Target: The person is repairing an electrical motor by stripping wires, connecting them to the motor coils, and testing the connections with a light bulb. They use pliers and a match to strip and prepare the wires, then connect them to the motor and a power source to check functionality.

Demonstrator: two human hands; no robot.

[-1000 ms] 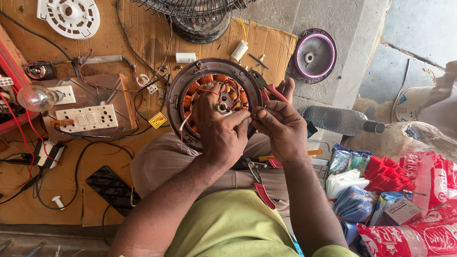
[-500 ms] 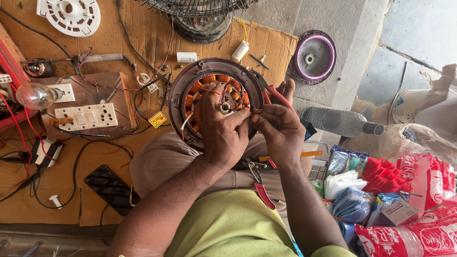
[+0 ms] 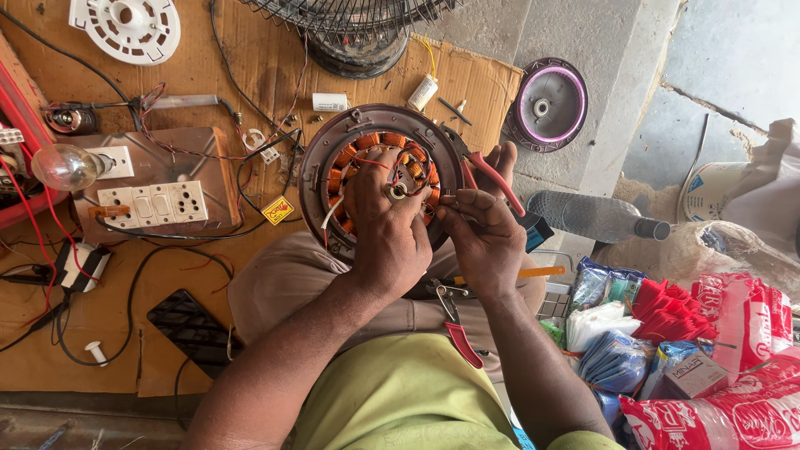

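Observation:
A round fan motor stator (image 3: 333, 150) with orange copper windings rests on my lap, tilted toward me. My left hand (image 3: 387, 225) lies over its centre, fingers closed on the windings and thin wires near the hub. My right hand (image 3: 483, 233) sits at the stator's right edge, its fingertips pinching a thin wire beside the left hand. Red-handled pliers (image 3: 492, 175) lie just behind the right hand against the stator rim.
A switch and socket board (image 3: 158, 187) with a bulb (image 3: 67, 167) stands left on cardboard. Fan guard (image 3: 350, 17), white disc (image 3: 125, 25), purple-rimmed cover (image 3: 546, 104), capacitor (image 3: 423, 92), red-handled cutters (image 3: 457, 325) on my lap, plastic bottle (image 3: 596, 218), packets (image 3: 708, 350) at right.
Both hands have shifted slightly on the stator; the right hand's fingertips have drawn closer to the left hand at the hub. The view has moved a little.

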